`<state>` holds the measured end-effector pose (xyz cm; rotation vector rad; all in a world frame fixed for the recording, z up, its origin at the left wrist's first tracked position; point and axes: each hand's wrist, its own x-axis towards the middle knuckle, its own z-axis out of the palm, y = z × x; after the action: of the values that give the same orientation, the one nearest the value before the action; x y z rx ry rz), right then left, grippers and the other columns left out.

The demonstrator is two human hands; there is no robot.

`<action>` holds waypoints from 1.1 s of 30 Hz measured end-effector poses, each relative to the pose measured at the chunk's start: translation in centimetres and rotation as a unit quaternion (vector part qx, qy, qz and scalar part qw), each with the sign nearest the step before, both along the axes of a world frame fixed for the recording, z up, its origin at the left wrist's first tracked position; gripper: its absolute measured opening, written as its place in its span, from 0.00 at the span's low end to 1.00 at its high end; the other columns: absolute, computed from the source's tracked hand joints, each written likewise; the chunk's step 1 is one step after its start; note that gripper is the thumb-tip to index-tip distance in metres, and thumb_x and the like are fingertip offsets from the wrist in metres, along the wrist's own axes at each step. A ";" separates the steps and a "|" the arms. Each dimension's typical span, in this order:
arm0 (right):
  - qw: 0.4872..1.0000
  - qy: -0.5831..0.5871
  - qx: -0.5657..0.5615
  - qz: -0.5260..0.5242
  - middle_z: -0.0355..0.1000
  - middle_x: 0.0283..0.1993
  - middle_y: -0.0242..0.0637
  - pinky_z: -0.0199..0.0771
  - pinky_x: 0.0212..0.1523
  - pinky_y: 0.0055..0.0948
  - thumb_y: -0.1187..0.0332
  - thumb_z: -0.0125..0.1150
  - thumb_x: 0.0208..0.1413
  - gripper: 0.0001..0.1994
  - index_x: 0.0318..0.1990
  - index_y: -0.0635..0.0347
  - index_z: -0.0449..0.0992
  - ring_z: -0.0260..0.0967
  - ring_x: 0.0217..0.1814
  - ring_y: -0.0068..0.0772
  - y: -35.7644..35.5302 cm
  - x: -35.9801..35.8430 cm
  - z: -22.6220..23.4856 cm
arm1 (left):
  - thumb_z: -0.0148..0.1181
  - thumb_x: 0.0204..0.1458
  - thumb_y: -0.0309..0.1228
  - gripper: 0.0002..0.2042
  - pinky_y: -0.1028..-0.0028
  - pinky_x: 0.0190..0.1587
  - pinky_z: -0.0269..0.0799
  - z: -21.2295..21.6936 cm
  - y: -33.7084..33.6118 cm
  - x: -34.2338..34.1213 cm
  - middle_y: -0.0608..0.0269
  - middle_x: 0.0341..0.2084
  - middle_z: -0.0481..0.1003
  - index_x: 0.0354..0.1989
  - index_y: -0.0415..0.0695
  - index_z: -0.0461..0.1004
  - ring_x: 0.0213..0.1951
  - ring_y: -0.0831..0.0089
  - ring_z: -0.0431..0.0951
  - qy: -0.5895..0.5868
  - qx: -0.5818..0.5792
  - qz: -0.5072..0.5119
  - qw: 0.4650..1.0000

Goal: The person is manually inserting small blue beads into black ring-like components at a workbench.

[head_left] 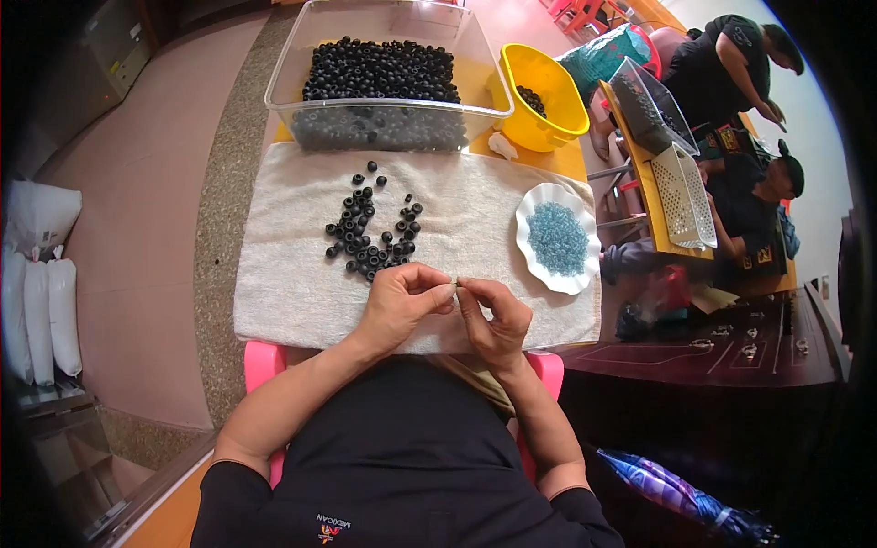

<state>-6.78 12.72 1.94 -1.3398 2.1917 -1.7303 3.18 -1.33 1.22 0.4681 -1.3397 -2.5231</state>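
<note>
Head view, looking down: two bare hands meet fingertip to fingertip above a pale, nubbly towel (475,210); the left hand (399,297) and the right hand (496,317) each press thumb against forefinger, pinching a tiny piece (456,282) between them, too small to identify; the other fingers curl in toward the palms.

Just beyond the left hand lies a loose scatter of black beads (356,224); they are round and smooth, many showing a wide hole, some touching, some apart; the nearest lie close to the left hand's knuckles. Beyond the right hand, toward the towel's right edge, sits a white dish (523,228) with a wavy, scalloped rim; it holds a heap of tiny, translucent blue beads (559,239).

Past the towel's far edge stands a clear, rigid plastic bin (384,20), its rectangular walls see-through, heaped with more black beads; just beside it, a glossy yellow tub (544,137) holds a small cluster of dark beads; near the tub's base rests a crumpled white scrap (501,145), its material unclear.
</note>
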 end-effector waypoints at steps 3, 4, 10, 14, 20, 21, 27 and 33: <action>1.000 0.005 -0.005 0.003 0.78 0.38 0.44 0.78 0.40 0.28 0.79 0.63 0.54 0.08 0.42 0.65 0.76 0.78 0.38 0.34 0.0 -0.1 -0.5 | 0.62 0.56 0.25 0.07 0.76 0.40 0.78 -0.1 -0.1 -0.1 0.60 0.31 0.79 0.39 0.34 0.76 0.33 0.76 0.79 -0.001 0.004 -0.002 1.000; 1.000 0.003 -0.008 0.001 0.78 0.38 0.45 0.78 0.39 0.28 0.80 0.64 0.53 0.08 0.42 0.64 0.76 0.78 0.38 0.35 0.0 -0.1 -0.6 | 0.62 0.56 0.25 0.07 0.76 0.40 0.78 -0.1 -0.1 -0.1 0.60 0.31 0.79 0.39 0.34 0.76 0.33 0.76 0.79 0.001 0.007 -0.004 1.000; 0.987 0.157 0.002 -0.008 0.76 0.38 0.47 0.77 0.37 0.33 0.79 0.68 0.47 0.16 0.45 0.63 0.74 0.77 0.37 0.45 -0.1 0.0 -0.2 | 0.63 0.56 0.25 0.06 0.77 0.40 0.78 -0.3 0.0 0.0 0.61 0.31 0.79 0.38 0.35 0.76 0.33 0.77 0.79 -0.003 0.013 0.005 1.000; 0.973 0.229 -0.016 -0.009 0.76 0.39 0.47 0.78 0.37 0.34 0.80 0.70 0.44 0.20 0.47 0.63 0.73 0.77 0.38 0.46 -0.5 0.2 0.1 | 0.64 0.55 0.25 0.06 0.77 0.40 0.78 0.1 0.1 0.0 0.62 0.31 0.79 0.38 0.36 0.77 0.33 0.78 0.78 -0.008 0.020 0.011 1.000; 0.958 0.283 -0.037 -0.022 0.76 0.39 0.46 0.80 0.40 0.37 0.80 0.70 0.43 0.21 0.47 0.64 0.73 0.77 0.39 0.46 -1.1 0.3 -0.3 | 0.65 0.54 0.24 0.05 0.76 0.40 0.78 0.0 0.1 0.0 0.61 0.31 0.79 0.36 0.36 0.78 0.33 0.78 0.79 -0.014 0.036 0.017 0.999; 0.956 0.288 -0.040 -0.028 0.77 0.38 0.46 0.80 0.39 0.35 0.81 0.71 0.42 0.20 0.46 0.64 0.73 0.78 0.39 0.46 -1.2 0.3 -0.4 | 0.65 0.54 0.24 0.05 0.76 0.40 0.78 0.0 0.1 0.0 0.61 0.31 0.79 0.36 0.36 0.78 0.33 0.78 0.79 -0.013 0.038 0.019 0.999; 0.960 0.276 -0.047 -0.021 0.76 0.35 0.45 0.80 0.38 0.35 0.83 0.68 0.42 0.17 0.42 0.65 0.74 0.78 0.36 0.46 -2.1 0.7 0.2 | 0.64 0.54 0.23 0.04 0.78 0.38 0.77 -0.4 0.3 -0.3 0.61 0.30 0.79 0.36 0.36 0.78 0.32 0.79 0.79 -0.002 0.034 0.043 0.999; 0.977 0.213 -0.025 0.000 0.75 0.34 0.46 0.78 0.34 0.35 0.83 0.67 0.43 0.15 0.40 0.64 0.73 0.76 0.34 0.46 -1.9 0.2 0.4 | 0.62 0.56 0.24 0.04 0.79 0.38 0.76 -0.8 0.6 -0.5 0.62 0.30 0.79 0.36 0.36 0.77 0.32 0.80 0.78 0.010 0.028 0.058 0.998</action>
<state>-6.62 10.83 2.30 -1.8736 2.3561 -1.6266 2.71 -0.78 0.40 0.5142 -1.2016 -2.4685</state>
